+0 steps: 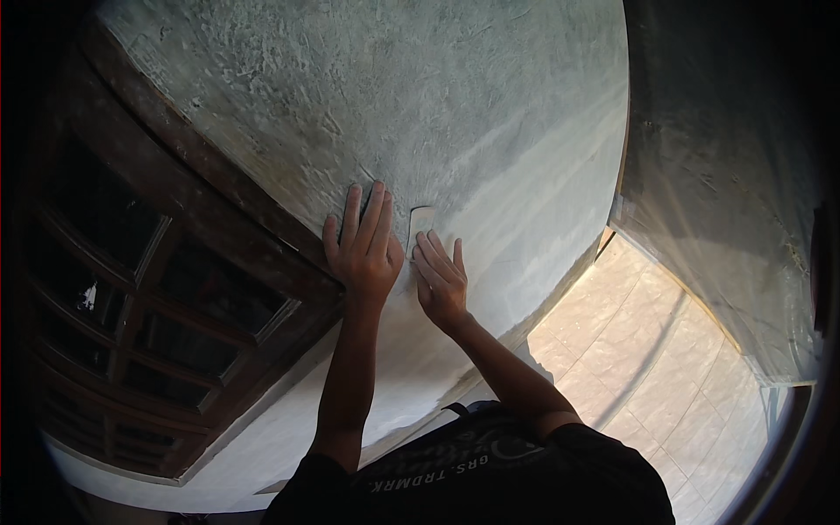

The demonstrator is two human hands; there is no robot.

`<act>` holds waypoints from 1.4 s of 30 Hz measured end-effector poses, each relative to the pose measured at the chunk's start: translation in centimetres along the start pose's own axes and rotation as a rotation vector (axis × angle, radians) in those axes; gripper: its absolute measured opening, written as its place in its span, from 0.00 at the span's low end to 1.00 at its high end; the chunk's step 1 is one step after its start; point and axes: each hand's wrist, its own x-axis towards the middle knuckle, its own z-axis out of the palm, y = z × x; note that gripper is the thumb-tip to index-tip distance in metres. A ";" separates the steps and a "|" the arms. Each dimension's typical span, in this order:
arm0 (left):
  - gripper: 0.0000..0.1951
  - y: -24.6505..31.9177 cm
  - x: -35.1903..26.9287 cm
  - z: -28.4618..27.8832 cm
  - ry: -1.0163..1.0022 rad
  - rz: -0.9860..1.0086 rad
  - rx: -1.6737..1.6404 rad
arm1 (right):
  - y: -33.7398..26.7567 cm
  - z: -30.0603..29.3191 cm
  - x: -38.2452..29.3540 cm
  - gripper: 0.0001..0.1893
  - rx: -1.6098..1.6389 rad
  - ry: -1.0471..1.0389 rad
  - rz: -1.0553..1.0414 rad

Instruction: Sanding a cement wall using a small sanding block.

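My left hand [364, 252] lies on the rough grey plastered wall [453, 118] with its fingers apart and nothing in it. Close beside it, to the right, my right hand [444, 279] holds a small flat pale rectangular piece [422, 222] against the same surface. The piece has rounded corners and a faint greenish mark; its lower part is hidden under my fingers, and I cannot tell what it is made of.
A dark wooden window frame [216, 380] with several glass panes borders the wall on the left. At the right are a sunlit tiled floor [630, 348] and a dark grey wall or sheet-like surface [715, 197]. Light streaks cross the plaster.
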 end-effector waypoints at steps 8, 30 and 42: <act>0.18 0.0 0.3 -0.1 -0.022 -0.007 0.012 | -0.4 -0.1 3.7 0.13 0.084 0.066 -0.023; 0.18 0.5 0.3 -0.1 -0.001 0.001 0.014 | 1.3 -0.7 0.6 0.12 0.042 0.011 -0.028; 0.18 0.5 0.2 0.0 -0.006 0.019 0.030 | 1.1 -0.4 0.5 0.13 0.023 0.008 -0.010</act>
